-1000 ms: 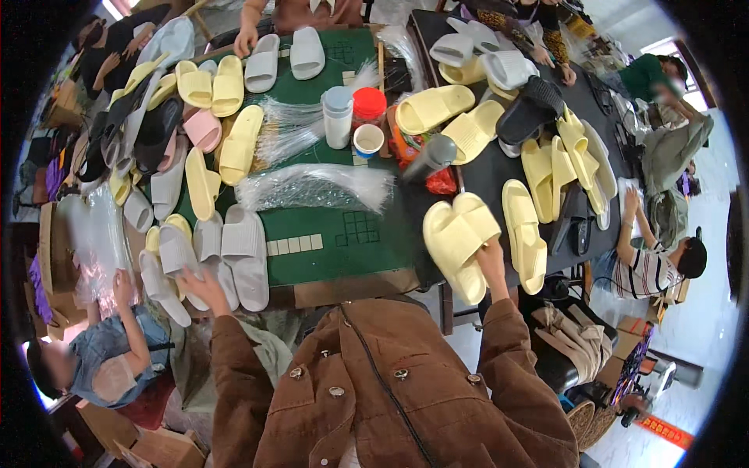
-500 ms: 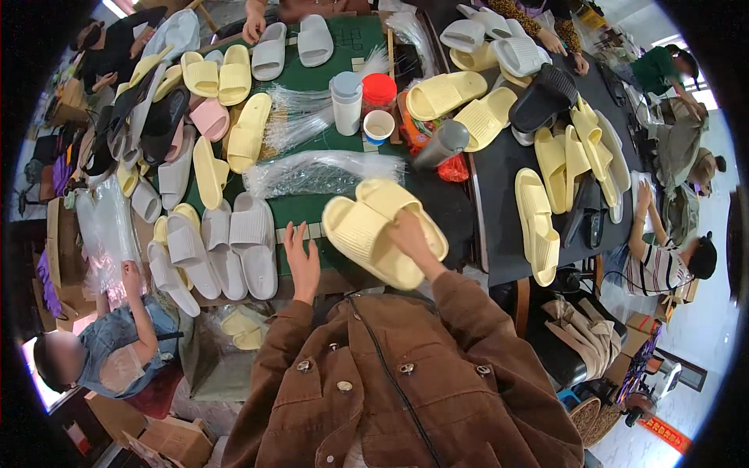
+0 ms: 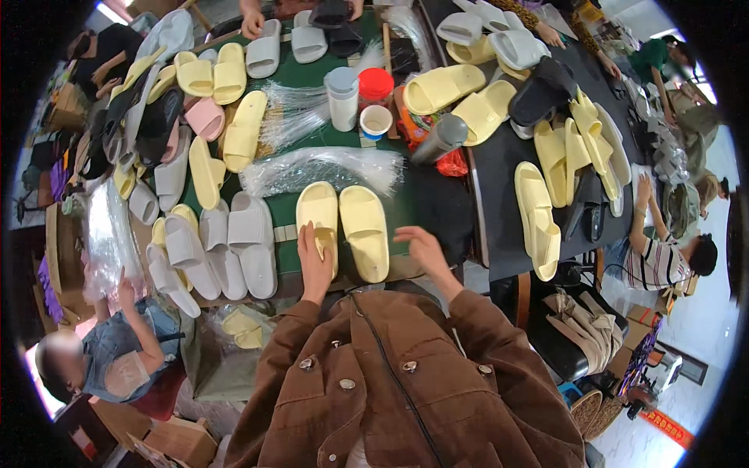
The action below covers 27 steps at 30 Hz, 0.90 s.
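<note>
Two pale yellow slippers lie side by side at the table's near edge, toes away from me. On the left slipper (image 3: 318, 207) rests my left hand (image 3: 316, 269), its fingers stretched along the footbed and its thumb apart. That slipper's heel is partly hidden by the hand. The right slipper (image 3: 364, 230) has no hand on it. Just to its right, my right hand (image 3: 424, 251) is held in the air, fingers extended toward the slipper and nothing in them. Behind the pair lies a bundle of clear plastic strands (image 3: 324, 170).
Grey slippers (image 3: 251, 242) and yellow ones crowd the left. A grey-lidded bottle (image 3: 342, 100), a red-lidded container (image 3: 375, 86), a paper cup (image 3: 375, 122) and a grey tumbler (image 3: 441, 139) stand beyond. More slippers cover the dark right table (image 3: 499, 249). Other people work around.
The yellow slippers, held together in my right hand before, now lie on the table. That hand has let go and moved right; my left has come onto the left slipper. Dark slippers appeared at the far side.
</note>
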Each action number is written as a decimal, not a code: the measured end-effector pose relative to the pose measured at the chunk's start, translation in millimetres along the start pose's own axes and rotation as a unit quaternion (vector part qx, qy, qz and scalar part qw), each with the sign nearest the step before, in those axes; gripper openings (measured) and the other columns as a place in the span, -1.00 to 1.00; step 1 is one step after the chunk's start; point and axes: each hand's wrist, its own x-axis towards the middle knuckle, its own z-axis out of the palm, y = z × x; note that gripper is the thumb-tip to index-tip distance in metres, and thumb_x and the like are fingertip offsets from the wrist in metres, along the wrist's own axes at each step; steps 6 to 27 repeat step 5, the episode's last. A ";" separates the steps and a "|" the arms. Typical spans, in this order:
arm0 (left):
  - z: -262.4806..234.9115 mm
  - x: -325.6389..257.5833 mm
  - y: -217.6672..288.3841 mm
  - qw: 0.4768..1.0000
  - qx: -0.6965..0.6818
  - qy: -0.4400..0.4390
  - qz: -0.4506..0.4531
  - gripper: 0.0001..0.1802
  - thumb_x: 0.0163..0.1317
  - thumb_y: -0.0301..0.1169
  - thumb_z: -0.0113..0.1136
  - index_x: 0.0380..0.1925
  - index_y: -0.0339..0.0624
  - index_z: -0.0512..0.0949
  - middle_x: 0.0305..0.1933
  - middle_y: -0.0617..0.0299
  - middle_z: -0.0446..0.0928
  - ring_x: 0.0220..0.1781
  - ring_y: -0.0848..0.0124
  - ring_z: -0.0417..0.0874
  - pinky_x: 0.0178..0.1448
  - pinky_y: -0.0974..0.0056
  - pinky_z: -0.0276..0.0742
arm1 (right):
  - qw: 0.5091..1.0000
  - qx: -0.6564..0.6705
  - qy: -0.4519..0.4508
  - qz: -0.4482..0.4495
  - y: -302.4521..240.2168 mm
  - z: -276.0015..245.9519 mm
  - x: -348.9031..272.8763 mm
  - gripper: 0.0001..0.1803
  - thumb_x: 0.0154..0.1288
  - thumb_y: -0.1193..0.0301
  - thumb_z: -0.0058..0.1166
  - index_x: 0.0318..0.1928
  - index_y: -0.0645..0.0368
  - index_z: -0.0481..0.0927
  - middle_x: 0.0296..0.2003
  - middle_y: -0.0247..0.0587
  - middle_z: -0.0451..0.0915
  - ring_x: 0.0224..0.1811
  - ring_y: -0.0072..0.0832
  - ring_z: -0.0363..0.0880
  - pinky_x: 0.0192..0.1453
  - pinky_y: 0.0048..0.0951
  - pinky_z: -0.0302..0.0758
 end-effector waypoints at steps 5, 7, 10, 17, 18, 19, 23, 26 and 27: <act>19.1 0.0 10.3 0.999 0.025 -0.033 0.029 -0.33 0.05 -0.62 -0.07 0.24 -0.19 0.07 0.29 -0.17 -0.04 0.31 -0.08 0.02 0.32 0.06 0.02 | 0.966 0.034 0.237 -0.095 -2.3 -89.4 -39.7 -0.68 0.30 0.51 -0.40 -0.17 0.30 0.50 -0.31 -0.10 0.58 -0.22 -0.46 0.54 0.02 -0.49 0.38; 19.1 0.0 10.3 0.999 0.025 -0.033 0.029 -0.33 0.05 -0.62 -0.07 0.24 -0.19 0.07 0.29 -0.17 -0.04 0.31 -0.08 0.02 0.32 0.06 0.02 | 0.966 0.034 0.237 -0.095 -2.3 -89.4 -39.7 -0.68 0.30 0.51 -0.40 -0.17 0.30 0.50 -0.31 -0.10 0.58 -0.22 -0.46 0.54 0.02 -0.49 0.38; 19.1 0.0 10.3 0.999 0.025 -0.033 0.029 -0.33 0.05 -0.62 -0.07 0.24 -0.19 0.07 0.29 -0.17 -0.04 0.31 -0.08 0.02 0.32 0.06 0.02 | 0.966 0.034 0.237 -0.095 -2.3 -89.4 -39.7 -0.68 0.30 0.51 -0.40 -0.17 0.30 0.50 -0.31 -0.10 0.58 -0.22 -0.46 0.54 0.02 -0.49 0.38; 19.1 0.0 10.3 0.999 0.025 -0.033 0.029 -0.33 0.05 -0.62 -0.07 0.24 -0.19 0.07 0.29 -0.17 -0.04 0.31 -0.08 0.02 0.32 0.06 0.02 | 0.966 0.034 0.237 -0.095 -2.3 -89.4 -39.7 -0.68 0.30 0.51 -0.40 -0.17 0.30 0.50 -0.31 -0.10 0.58 -0.22 -0.46 0.54 0.02 -0.49 0.38; 19.1 0.0 10.3 0.999 0.025 -0.033 0.029 -0.33 0.05 -0.62 -0.07 0.24 -0.19 0.07 0.29 -0.17 -0.04 0.31 -0.08 0.02 0.32 0.06 0.02 | 0.966 0.034 0.237 -0.095 -2.3 -89.4 -39.7 -0.68 0.30 0.51 -0.40 -0.17 0.30 0.50 -0.31 -0.10 0.58 -0.22 -0.46 0.54 0.02 -0.49 0.38; 19.1 0.0 10.3 0.999 0.025 -0.033 0.029 -0.33 0.05 -0.62 -0.07 0.24 -0.19 0.07 0.29 -0.17 -0.04 0.31 -0.08 0.02 0.32 0.06 0.02 | 0.966 0.034 0.237 -0.095 -2.3 -89.4 -39.7 -0.68 0.30 0.51 -0.40 -0.17 0.30 0.50 -0.31 -0.10 0.58 -0.22 -0.46 0.54 0.02 -0.49 0.38; 19.1 0.0 10.3 0.999 0.025 -0.033 0.029 -0.33 0.05 -0.62 -0.07 0.24 -0.19 0.07 0.29 -0.17 -0.04 0.31 -0.08 0.02 0.32 0.06 0.02 | 0.966 0.034 0.237 -0.095 -2.3 -89.4 -39.7 -0.68 0.30 0.51 -0.40 -0.17 0.30 0.50 -0.31 -0.10 0.58 -0.22 -0.46 0.54 0.02 -0.49 0.38; 19.1 0.0 10.3 0.999 0.025 -0.033 0.029 -0.33 0.05 -0.62 -0.07 0.24 -0.19 0.07 0.29 -0.17 -0.04 0.31 -0.08 0.02 0.32 0.06 0.02 | 0.966 0.034 0.237 -0.095 -2.3 -89.4 -39.7 -0.68 0.30 0.51 -0.40 -0.17 0.30 0.50 -0.31 -0.10 0.58 -0.22 -0.46 0.54 0.02 -0.49 0.38; 19.1 0.0 10.3 0.999 0.025 -0.033 0.029 -0.33 0.05 -0.62 -0.07 0.24 -0.19 0.07 0.29 -0.17 -0.04 0.31 -0.08 0.02 0.32 0.06 0.02 | 0.966 0.034 0.237 -0.095 -2.3 -89.4 -39.7 -0.68 0.30 0.51 -0.40 -0.17 0.30 0.50 -0.31 -0.10 0.58 -0.22 -0.46 0.54 0.02 -0.49 0.38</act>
